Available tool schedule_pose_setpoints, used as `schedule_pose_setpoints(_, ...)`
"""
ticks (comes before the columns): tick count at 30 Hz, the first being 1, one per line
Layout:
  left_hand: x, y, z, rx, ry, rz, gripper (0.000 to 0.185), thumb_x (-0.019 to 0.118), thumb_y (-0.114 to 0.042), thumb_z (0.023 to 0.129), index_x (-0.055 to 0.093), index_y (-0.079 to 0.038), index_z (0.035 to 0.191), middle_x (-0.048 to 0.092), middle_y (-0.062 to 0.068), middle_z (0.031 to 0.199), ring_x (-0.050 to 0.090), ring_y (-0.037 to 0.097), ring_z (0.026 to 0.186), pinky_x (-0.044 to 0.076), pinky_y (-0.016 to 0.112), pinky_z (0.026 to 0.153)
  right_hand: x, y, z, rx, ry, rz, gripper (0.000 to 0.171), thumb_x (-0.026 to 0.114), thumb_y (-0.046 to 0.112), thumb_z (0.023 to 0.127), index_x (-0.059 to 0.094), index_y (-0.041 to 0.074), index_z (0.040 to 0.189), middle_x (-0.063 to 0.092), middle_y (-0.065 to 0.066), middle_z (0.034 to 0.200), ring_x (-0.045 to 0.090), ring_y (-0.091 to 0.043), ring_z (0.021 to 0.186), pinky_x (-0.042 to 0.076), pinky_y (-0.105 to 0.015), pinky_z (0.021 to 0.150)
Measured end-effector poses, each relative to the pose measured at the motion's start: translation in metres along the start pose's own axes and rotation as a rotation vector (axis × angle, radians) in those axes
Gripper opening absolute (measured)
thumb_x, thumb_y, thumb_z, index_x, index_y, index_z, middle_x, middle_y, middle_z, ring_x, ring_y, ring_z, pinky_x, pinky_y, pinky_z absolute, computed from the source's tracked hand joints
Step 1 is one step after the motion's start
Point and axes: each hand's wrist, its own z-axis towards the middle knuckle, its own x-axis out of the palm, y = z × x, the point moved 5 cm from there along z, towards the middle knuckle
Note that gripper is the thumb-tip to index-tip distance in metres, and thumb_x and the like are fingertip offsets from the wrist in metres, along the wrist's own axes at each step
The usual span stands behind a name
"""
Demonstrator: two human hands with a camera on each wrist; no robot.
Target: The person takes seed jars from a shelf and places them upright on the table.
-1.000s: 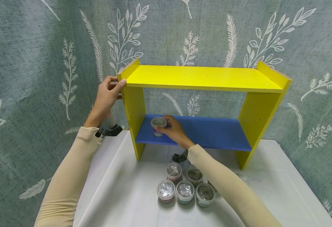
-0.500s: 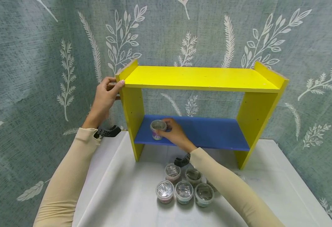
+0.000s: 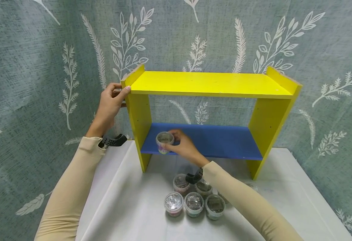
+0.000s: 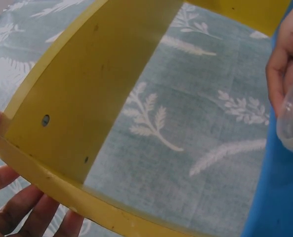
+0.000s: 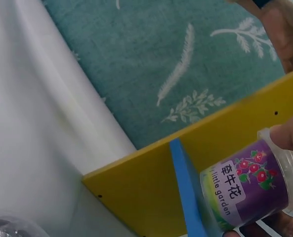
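Note:
My left hand (image 3: 109,103) grips the upper left corner of a yellow shelf unit (image 3: 206,83); in the left wrist view its fingers (image 4: 35,210) wrap the panel's edge. Inside the unit, near the left end of the blue lower board (image 3: 218,142), my right hand (image 3: 184,146) holds a small clear plastic tub (image 3: 162,146) between thumb and fingers. The right wrist view shows the tub's purple label (image 5: 247,182) with red flowers and the words "little garden". Its base is right at the front part of the blue board, and the tub is upright.
Several lidded clear tubs (image 3: 194,204) stand grouped on the white-covered table (image 3: 127,207) in front of the unit. My right forearm covers some of them; another clear rim (image 3: 251,186) shows beyond it. A patterned green-grey curtain (image 3: 176,36) hangs behind.
My right hand has brought the tub closer to the front edge of the blue board. My left hand keeps its hold on the corner. The head view has shifted slightly.

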Motion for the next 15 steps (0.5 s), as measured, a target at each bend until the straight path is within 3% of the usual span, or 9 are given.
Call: schedule_pose_setpoints(15, 0.000, 0.002, 0.000, 0.004, 0.005, 0.004, 0.056, 0.062, -0.051, 0.100, 0.050, -0.012, 0.139, 0.059, 0.009, 0.126, 0.059, 0.023, 0.114, 0.052, 0.037, 0.094, 0.009, 0.004, -0.017, -0.011, 0.025, 0.017, 0.059, 0.085, 0.033, 0.087, 0.056, 0.021, 0.138, 0.065, 0.002, 0.121, 0.061, -0.019, 0.110, 0.056, -0.036, 0.082)
